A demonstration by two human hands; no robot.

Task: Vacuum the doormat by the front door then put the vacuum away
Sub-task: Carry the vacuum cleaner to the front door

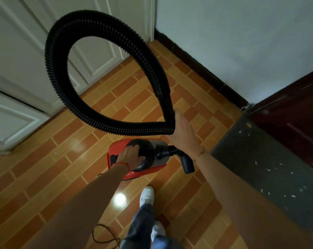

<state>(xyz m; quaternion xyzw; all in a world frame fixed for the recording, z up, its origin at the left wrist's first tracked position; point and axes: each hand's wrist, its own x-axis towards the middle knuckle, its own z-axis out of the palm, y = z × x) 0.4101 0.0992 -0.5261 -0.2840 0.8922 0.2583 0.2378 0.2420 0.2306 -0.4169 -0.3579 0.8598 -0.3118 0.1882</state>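
Now carrying: left hand (129,156) gripping the vacuum (139,157) by its top handle, right hand (183,130) clutching the looped hose (101,69). Mat (260,168), littered with pale scraps, lying off to the right against the dark door (296,114), long axis running along it, nearer the right hand.

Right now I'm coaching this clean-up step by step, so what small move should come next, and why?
Probably set the red vacuum down on the tiles beside the doormat. The left hand grips its black handle, so it appears carried; the right hand holds the looped hose. Pale scraps dot the mat, so it looks unvacuumed, and a freed left hand could help aim the hose.
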